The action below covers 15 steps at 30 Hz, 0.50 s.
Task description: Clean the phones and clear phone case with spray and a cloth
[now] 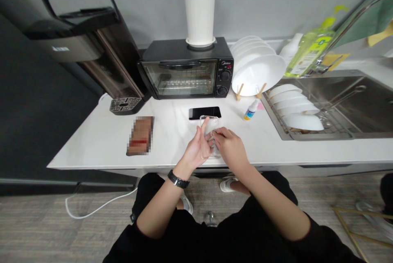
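A clear phone case (212, 124) is held up over the front of the white counter. My left hand (195, 148) grips it, the index finger stretched along its upper part. Close against it on the right, my right hand (231, 147) has its fingertips pinched together at the case's middle; what sits between them, perhaps something pale, is too small to make out. Just beyond the case lies a black-screened phone (204, 113), flat on the counter. To the right stands a small spray bottle (251, 109) with a blue and yellow label.
A brown, blurred-out flat item (141, 136) lies at left, before a drinks dispenser (92, 56). Behind are a toaster oven (186, 76), a utensil holder (200, 17) and racked plates (259, 72). The sink (365, 103) with bowls (294, 105) is right.
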Tool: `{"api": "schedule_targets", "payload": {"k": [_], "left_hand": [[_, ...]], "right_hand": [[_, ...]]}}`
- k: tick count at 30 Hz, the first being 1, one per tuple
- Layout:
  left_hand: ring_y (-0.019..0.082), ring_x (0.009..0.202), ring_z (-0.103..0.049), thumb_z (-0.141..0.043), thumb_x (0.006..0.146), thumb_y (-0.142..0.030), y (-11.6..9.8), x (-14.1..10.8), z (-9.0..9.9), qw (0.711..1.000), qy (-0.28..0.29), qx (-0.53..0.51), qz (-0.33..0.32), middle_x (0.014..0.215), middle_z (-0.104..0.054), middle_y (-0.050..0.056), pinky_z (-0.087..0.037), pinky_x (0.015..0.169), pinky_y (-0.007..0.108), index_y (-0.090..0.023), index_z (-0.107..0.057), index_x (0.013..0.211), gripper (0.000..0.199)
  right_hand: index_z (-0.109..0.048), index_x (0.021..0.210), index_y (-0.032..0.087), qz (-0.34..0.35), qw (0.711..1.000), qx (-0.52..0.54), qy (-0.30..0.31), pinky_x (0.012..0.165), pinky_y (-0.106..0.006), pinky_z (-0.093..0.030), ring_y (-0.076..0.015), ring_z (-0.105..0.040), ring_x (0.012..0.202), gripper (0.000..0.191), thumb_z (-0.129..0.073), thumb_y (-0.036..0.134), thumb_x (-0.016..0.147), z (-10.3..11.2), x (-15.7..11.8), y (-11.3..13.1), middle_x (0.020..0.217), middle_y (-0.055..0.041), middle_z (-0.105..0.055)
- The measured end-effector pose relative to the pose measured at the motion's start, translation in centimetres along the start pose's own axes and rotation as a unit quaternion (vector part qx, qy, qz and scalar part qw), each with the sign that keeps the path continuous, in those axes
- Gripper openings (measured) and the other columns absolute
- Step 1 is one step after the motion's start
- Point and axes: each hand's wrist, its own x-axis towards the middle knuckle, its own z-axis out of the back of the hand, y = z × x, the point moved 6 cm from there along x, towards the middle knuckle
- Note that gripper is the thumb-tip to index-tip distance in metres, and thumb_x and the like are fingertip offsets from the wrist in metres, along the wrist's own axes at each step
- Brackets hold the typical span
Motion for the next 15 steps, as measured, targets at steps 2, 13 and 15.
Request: {"api": "schedule_targets", "payload": {"k": [2,13,15], "left_hand": [[0.015,0.085,-0.070,-0.042,0.111,-0.054,0.0,0.1,0.0,1.000,-0.004,0.009,-0.004,0.117,-0.074,0.006,-0.062,0.077,0.030,-0.046,-0.043,0.163,0.053],[0.025,0.124,-0.070,-0.038,0.110,-0.058,0.1,0.4,-0.2,0.999,-0.009,0.032,0.001,0.173,-0.040,0.001,-0.059,0.106,0.046,-0.051,-0.039,0.163,0.054],[0.024,0.117,-0.072,-0.039,0.110,-0.057,0.2,0.4,-0.2,0.999,-0.025,0.033,0.010,0.171,-0.044,0.002,-0.060,0.103,0.045,-0.048,-0.042,0.162,0.053]], "right_hand": [[-0.078,0.101,0.018,-0.023,1.000,0.012,-0.015,0.069,-0.032,-0.048,-0.0210,-0.065,0.083,0.017,-0.063,0.012,0.100,-0.4,1.3,-0.7,0.101,-0.0090,-0.073],[-0.082,0.113,0.017,-0.051,0.973,0.173,-0.147,0.074,-0.031,-0.055,-0.0195,-0.069,0.084,0.027,-0.058,0.014,0.102,-1.6,3.6,-2.6,0.100,-0.0087,-0.075],[-0.082,0.115,0.017,-0.039,0.968,0.194,-0.154,0.075,-0.032,-0.055,-0.0197,-0.070,0.085,0.026,-0.058,0.016,0.103,-1.5,3.7,-2.3,0.102,-0.0089,-0.075]]}}
